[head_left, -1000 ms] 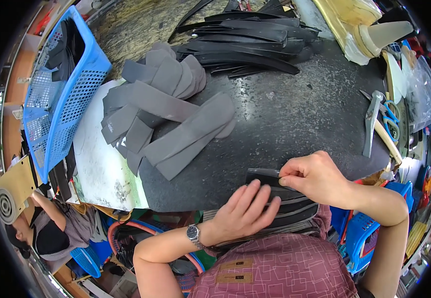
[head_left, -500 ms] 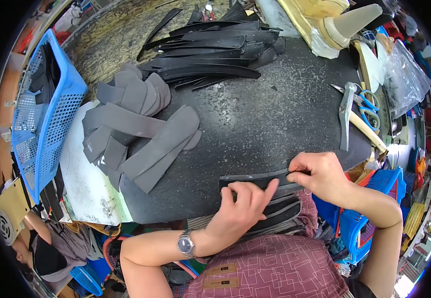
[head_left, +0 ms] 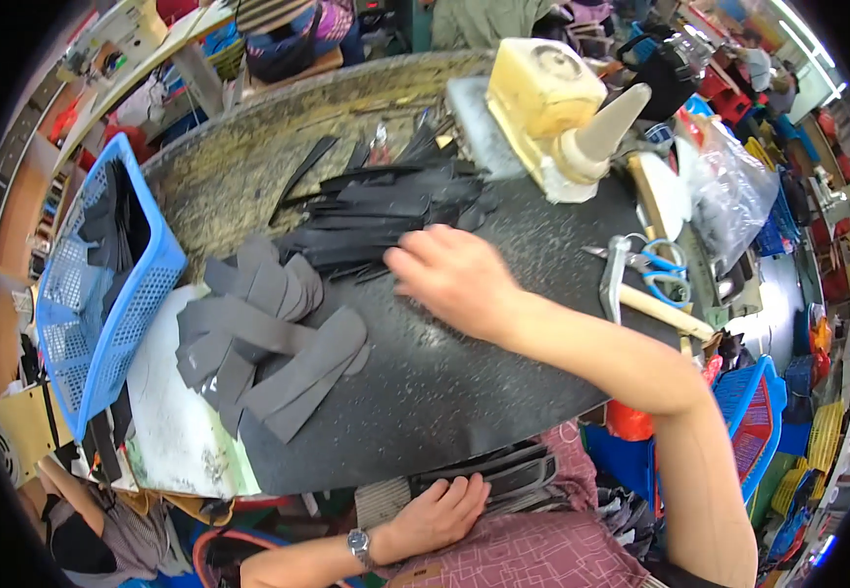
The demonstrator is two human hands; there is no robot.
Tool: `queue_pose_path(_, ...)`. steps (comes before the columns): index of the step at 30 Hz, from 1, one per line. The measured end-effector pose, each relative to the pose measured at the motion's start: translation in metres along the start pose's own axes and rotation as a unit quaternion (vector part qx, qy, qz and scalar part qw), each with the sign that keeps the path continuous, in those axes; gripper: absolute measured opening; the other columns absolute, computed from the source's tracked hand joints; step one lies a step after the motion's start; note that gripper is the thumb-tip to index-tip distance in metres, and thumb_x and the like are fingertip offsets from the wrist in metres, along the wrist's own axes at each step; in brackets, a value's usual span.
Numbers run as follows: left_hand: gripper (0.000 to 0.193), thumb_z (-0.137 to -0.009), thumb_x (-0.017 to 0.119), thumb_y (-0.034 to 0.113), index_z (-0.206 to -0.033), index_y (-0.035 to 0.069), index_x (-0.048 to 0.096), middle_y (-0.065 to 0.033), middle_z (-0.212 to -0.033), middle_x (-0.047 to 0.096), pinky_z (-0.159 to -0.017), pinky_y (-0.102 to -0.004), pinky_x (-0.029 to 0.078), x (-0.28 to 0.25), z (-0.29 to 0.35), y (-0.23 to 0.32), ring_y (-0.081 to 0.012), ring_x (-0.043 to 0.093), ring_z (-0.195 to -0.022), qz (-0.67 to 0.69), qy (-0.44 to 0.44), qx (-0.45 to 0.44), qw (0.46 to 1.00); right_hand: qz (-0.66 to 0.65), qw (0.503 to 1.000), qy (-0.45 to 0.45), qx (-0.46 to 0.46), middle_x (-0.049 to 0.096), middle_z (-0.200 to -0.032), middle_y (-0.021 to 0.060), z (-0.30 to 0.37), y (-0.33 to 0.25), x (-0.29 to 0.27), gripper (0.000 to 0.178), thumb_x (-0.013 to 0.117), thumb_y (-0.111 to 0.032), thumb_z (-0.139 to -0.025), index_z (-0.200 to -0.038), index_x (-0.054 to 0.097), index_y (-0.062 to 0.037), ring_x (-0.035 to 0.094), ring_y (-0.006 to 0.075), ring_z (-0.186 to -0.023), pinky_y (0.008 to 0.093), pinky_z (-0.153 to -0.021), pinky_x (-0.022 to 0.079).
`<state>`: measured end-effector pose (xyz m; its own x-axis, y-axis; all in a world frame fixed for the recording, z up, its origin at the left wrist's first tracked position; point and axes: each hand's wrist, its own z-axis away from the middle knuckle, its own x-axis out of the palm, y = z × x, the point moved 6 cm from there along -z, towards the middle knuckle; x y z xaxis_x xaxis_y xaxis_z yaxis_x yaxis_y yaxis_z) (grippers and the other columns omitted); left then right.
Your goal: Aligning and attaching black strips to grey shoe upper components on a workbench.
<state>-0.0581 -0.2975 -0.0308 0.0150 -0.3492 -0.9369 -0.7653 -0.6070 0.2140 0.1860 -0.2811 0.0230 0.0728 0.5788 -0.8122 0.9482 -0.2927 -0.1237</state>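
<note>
My right hand (head_left: 459, 279) reaches over the near edge of a pile of thin black strips (head_left: 351, 230), slightly blurred, its fingers loosely stretched with nothing visible in them. It cannot be made out whether the fingertips touch the strips. Down at my lap, my left hand (head_left: 435, 519) lies with flat fingers on several stacked black strips (head_left: 513, 470), a watch on its wrist. Left of the black pile, wide dark-grey rounded pieces (head_left: 302, 377) lie overlapped on the black work mat (head_left: 425, 412).
At the left stands a blue perforated basket (head_left: 141, 323) with dark pieces inside. To the right lie a hammer (head_left: 655, 302) and blue-handled scissors (head_left: 665, 269). A yellowish container with a cone-shaped spout (head_left: 606, 132) stands at the back. Another blue basket (head_left: 763, 412) is low at the right.
Both hands have left the strip they held at the mat's near edge. My right hand has moved far and left to the black pile; my left has dropped to the lap. The view has tilted up.
</note>
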Motion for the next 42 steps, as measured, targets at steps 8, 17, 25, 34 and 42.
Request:
queue_pose_path(8, 0.022, -0.070, 0.067, 0.005, -0.093, 0.004, 0.065, -0.0104, -0.091, 0.062, -0.071, -0.0405, 0.051, -0.094, 0.037, -0.137, -0.0298, 0.060, -0.082, -0.110, 0.181, -0.320, 0.924, 0.043, 0.998, -0.038, 0.020, 0.057, -0.073, 0.0090, -0.010, 0.008, 0.025, 0.011, 0.059, -0.010, -0.076, -0.084, 0.054, -0.0059, 0.061, 0.0266, -0.069, 0.0383, -0.062, 0.050)
queue_pose_path(17, 0.026, -0.075, 0.066, 0.004, -0.100, 0.002, 0.062, -0.0111, -0.095, 0.061, -0.072, -0.0349, 0.051, -0.097, 0.052, -0.170, -0.0272, 0.060, -0.087, -0.083, 0.024, -0.351, 0.932, -0.256, 0.950, -0.155, -0.089, 0.064, -0.084, 0.0104, 0.007, -0.046, -0.011, 0.025, 0.065, -0.008, -0.071, -0.096, 0.062, -0.0064, 0.064, 0.0271, -0.075, 0.0396, -0.065, 0.052)
queue_pose_path(25, 0.016, -0.077, 0.062, -0.002, -0.092, 0.003, 0.066, -0.0118, -0.086, 0.068, -0.065, -0.0344, 0.052, -0.184, 0.046, -0.154, -0.0276, 0.064, -0.076, -0.134, 0.296, -0.346, 0.880, -0.206, 0.953, -0.197, -0.099, 0.065, -0.102, 0.0146, 0.006, -0.099, 0.046, 0.017, 0.057, -0.010, -0.078, -0.092, 0.058, -0.0010, 0.062, 0.0274, -0.095, 0.0388, -0.080, 0.050)
queue_pose_path(34, 0.030, -0.082, 0.060, 0.015, -0.108, 0.003, 0.066, -0.0059, -0.088, 0.060, -0.064, -0.0260, 0.045, -0.034, -0.032, -0.050, -0.0171, 0.056, -0.074, -0.167, 0.099, -0.164, 0.967, -0.463, 0.805, -0.217, 0.299, 0.064, -0.072, 0.0080, 0.008, -0.019, -0.022, 0.018, 0.064, -0.011, -0.083, -0.096, 0.063, 0.0013, 0.060, 0.0126, -0.062, 0.0280, -0.059, 0.049)
queue_pose_path(42, 0.032, -0.090, 0.058, 0.033, -0.106, 0.006, 0.066, -0.0073, -0.101, 0.064, -0.067, -0.0274, 0.042, -0.029, 0.014, -0.040, -0.0173, 0.056, -0.085, -0.182, 0.126, -0.181, 0.958, -0.455, 0.705, -0.357, 0.411, 0.062, -0.066, 0.0048, 0.092, -0.037, -0.033, 0.014, 0.069, -0.012, -0.081, -0.087, 0.066, 0.0003, 0.055, 0.0068, -0.060, 0.0252, -0.056, 0.045)
